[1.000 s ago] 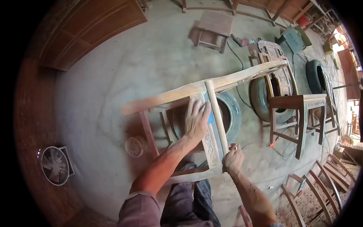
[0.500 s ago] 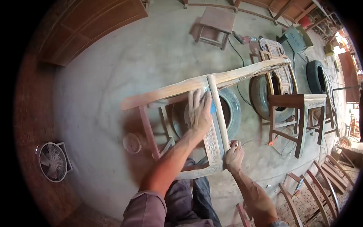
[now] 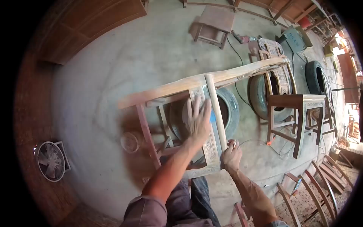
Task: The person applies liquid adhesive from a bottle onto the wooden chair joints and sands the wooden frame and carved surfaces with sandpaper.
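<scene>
A wooden chair frame (image 3: 166,92) lies tilted in front of me, its carved back panel (image 3: 210,148) running between the rails. Stretched fingers of my left hand (image 3: 199,123) lie over this panel. A piece of blue sandpaper (image 3: 213,116) shows from under that hand, beside the thumb; most of it is hidden. At the near end of the rounded rail (image 3: 216,102), my right hand (image 3: 231,156) is closed around the frame. Something small and pale shows at its fingers, too small to name.
Tires (image 3: 231,109) lie beneath and beyond the frame. To the right stand a wooden stool (image 3: 297,101) and another carved chair back (image 3: 281,77). A small table (image 3: 216,19), a power tool (image 3: 245,38) with its cord, a round tub (image 3: 129,142) and a fan (image 3: 50,161) surround the work.
My left hand has slid down the carved panel toward me, the blue piece moving with it, uncovering the panel's upper end. My right hand keeps its hold on the frame.
</scene>
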A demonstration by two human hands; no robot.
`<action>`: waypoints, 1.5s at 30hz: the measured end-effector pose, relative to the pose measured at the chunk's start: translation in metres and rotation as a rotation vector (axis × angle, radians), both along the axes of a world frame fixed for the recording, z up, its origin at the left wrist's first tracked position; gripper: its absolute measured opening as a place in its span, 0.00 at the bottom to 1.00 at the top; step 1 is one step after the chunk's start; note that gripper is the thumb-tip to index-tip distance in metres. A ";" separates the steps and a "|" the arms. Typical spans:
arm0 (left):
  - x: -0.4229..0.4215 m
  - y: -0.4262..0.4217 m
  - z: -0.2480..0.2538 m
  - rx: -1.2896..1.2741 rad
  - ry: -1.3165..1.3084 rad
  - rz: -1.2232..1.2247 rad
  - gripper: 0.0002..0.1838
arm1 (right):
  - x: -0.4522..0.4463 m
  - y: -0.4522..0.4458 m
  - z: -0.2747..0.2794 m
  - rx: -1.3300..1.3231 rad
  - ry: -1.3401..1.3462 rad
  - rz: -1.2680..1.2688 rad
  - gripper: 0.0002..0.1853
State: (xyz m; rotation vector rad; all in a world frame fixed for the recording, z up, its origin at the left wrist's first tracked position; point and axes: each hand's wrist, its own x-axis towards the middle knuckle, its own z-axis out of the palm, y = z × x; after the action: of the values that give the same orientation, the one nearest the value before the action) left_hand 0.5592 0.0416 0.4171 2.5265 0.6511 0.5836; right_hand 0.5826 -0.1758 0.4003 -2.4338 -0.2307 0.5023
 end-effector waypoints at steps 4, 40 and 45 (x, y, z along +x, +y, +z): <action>0.007 -0.012 0.011 -0.194 -0.078 0.120 0.34 | 0.000 0.005 0.005 -0.010 0.026 -0.009 0.16; 0.037 -0.001 -0.014 -0.057 -0.020 0.030 0.42 | 0.000 0.008 0.016 -0.017 0.067 -0.040 0.18; 0.063 0.027 -0.020 -0.011 -0.056 0.061 0.40 | 0.005 0.007 0.014 -0.042 0.081 -0.011 0.17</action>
State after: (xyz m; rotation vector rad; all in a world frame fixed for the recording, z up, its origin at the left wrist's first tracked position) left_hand 0.6220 0.0688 0.3968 2.4780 0.7115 0.6673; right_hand 0.5877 -0.1692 0.4142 -2.4474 -0.1745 0.6056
